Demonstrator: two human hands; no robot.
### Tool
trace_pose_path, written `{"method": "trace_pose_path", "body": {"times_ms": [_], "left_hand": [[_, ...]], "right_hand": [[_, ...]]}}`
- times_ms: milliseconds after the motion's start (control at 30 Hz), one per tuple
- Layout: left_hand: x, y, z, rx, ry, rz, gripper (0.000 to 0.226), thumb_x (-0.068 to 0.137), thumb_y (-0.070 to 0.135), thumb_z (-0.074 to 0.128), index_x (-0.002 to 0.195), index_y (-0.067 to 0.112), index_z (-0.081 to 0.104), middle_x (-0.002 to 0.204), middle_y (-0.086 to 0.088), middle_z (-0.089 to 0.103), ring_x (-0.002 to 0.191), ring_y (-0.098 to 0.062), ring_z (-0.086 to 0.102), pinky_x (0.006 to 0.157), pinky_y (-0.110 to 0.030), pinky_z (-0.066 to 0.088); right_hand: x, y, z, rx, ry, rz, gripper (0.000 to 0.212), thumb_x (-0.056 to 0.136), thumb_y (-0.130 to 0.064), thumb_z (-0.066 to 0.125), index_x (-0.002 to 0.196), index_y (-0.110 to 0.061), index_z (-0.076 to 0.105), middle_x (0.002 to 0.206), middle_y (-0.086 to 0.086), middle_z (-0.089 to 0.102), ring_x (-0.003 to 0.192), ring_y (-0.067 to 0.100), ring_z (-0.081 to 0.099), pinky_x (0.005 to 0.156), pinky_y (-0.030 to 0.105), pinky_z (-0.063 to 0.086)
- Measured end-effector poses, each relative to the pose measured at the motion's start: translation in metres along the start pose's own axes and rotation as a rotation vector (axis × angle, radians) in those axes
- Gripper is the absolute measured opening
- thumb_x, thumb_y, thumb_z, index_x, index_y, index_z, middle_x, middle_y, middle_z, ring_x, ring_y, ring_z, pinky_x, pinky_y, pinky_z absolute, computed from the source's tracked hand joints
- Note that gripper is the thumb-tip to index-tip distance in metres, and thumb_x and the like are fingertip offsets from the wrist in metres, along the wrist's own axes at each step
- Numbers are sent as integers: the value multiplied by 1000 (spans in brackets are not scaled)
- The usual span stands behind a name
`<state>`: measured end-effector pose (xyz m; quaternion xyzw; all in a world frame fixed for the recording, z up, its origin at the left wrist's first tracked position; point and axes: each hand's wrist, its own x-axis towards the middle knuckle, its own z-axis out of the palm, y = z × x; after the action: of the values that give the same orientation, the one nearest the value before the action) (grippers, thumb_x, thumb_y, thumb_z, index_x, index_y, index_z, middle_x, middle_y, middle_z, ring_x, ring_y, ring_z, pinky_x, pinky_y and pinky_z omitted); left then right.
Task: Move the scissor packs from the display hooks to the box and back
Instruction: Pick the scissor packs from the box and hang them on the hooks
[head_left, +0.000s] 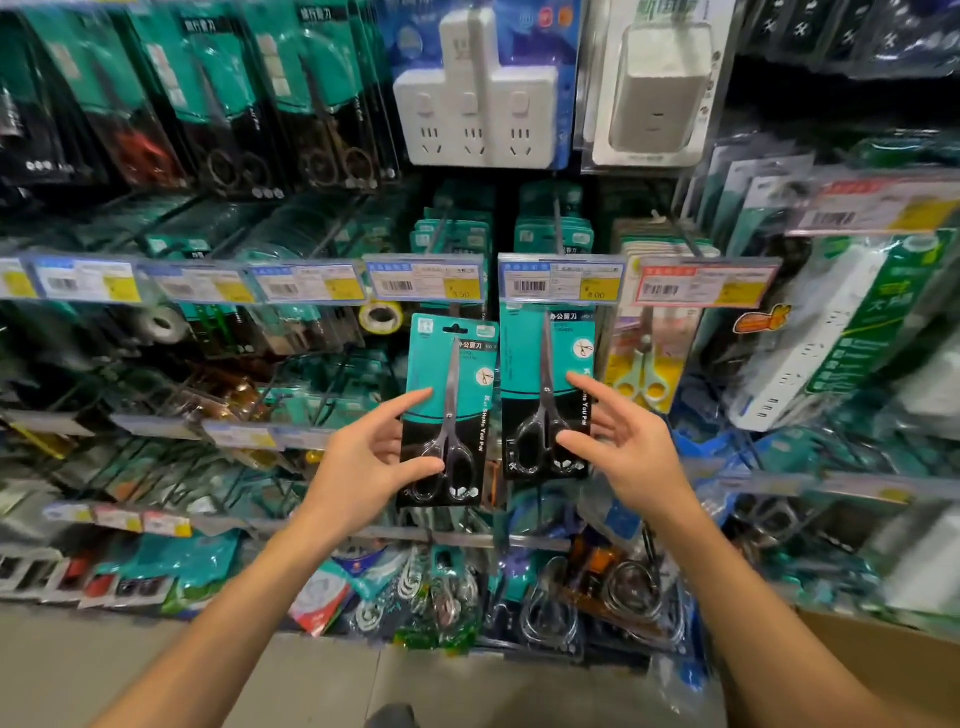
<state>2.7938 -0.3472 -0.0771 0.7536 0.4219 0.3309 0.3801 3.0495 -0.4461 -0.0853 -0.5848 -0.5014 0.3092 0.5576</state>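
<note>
Left hand (363, 457) gripped the lower half of a scissor pack (448, 410): thumb on the front over the black handle loops, index finger laid across the teal band, remaining fingers behind the card. Pack was a flat teal-and-black card under a clear glossy blister, steel blades pointing up, its hang slot just below the price-tag strip (426, 279); couldn't tell whether it sat on a hook.

Right hand (626, 447) was open, fingers spread, index and thumb tips touching the right edge of a second scissor pack (545, 395), no closed grip visible. That pack hung just beside the first, its top hidden behind the price tag (561, 278).

Above hung white plastic power-strip packs (480, 88). To the right was a pack of small yellow-handled scissors (641, 379). Cardboard box (893, 670) showed at lower right, well apart from both packs, interior out of view. Surrounding racks were blurred.
</note>
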Motion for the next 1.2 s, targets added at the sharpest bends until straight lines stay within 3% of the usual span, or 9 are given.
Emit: {"method": "trace_pose_path", "body": {"times_ms": [267, 500, 667, 867, 933, 1000, 1033, 1067, 1200], "left_hand": [[14, -4, 1, -46, -52, -37, 70, 74, 22, 83, 132, 45, 53, 117, 4, 59, 111, -6, 54, 82, -6, 41], [20, -5, -3, -70, -48, -58, 68, 75, 19, 82, 132, 42, 55, 102, -1, 57, 111, -21, 51, 90, -36, 48], [23, -10, -8, -85, -45, -31, 68, 73, 22, 83, 125, 54, 55, 92, -7, 53, 73, -9, 43, 75, -34, 21], [25, -11, -10, -77, -50, -38, 68, 72, 21, 84, 126, 51, 55, 112, -5, 61, 86, -8, 53, 79, -23, 23], [26, -13, -10, -77, -48, -35, 69, 72, 20, 84, 128, 49, 55, 110, -6, 61, 85, -8, 54, 87, -33, 49], [27, -14, -11, -85, -56, -25, 69, 72, 21, 84, 128, 49, 56, 103, -12, 60, 80, -11, 49, 85, -32, 49], [27, -16, -11, -91, -60, -22, 69, 72, 21, 84, 128, 50, 56, 102, -17, 59, 78, -13, 45, 75, -47, 28], [27, -16, -11, -92, -61, -18, 69, 72, 20, 84, 128, 50, 56, 103, -20, 59, 78, -14, 43, 80, -22, 22], [29, -17, -10, -89, -67, -28, 69, 73, 19, 84, 127, 51, 56, 102, -26, 55, 76, -14, 40, 73, -48, 35]], "right_hand": [[24, -9, -3, -10, 31, -73, 57, 83, -16, 71, 127, -46, 51, 131, -29, 47, 131, 10, 43, 100, 9, 41], [21, 7, -3, -36, 56, -46, 59, 83, -16, 72, 126, -50, 50, 137, -20, 47, 134, 16, 43, 104, 19, 42], [27, 8, -2, -33, 62, -33, 59, 85, -14, 71, 127, -49, 49, 134, -26, 45, 130, 9, 41, 95, 7, 42], [44, 7, 0, -71, 89, -33, 58, 84, -12, 71, 128, -43, 48, 133, -18, 44, 124, 9, 43, 90, 5, 42], [51, 10, 0, -70, 97, -41, 58, 84, -12, 72, 130, -38, 48, 137, -12, 46, 126, 13, 46, 94, 11, 43], [58, 14, -2, -54, 102, -39, 59, 84, -10, 72, 130, -39, 49, 139, -6, 50, 128, 17, 48, 102, 24, 44], [61, 15, -2, -42, 104, -32, 59, 84, -10, 72, 130, -39, 50, 136, -4, 53, 125, 18, 50, 103, 28, 44], [65, 16, -2, -32, 108, -24, 60, 84, -9, 72, 132, -37, 51, 125, -4, 58, 116, 15, 54, 100, 29, 46], [77, 17, -1, -18, 139, -10, 58, 84, 0, 70, 135, -21, 54, 84, -22, 49, 74, -2, 50, 75, 17, 48]]}}
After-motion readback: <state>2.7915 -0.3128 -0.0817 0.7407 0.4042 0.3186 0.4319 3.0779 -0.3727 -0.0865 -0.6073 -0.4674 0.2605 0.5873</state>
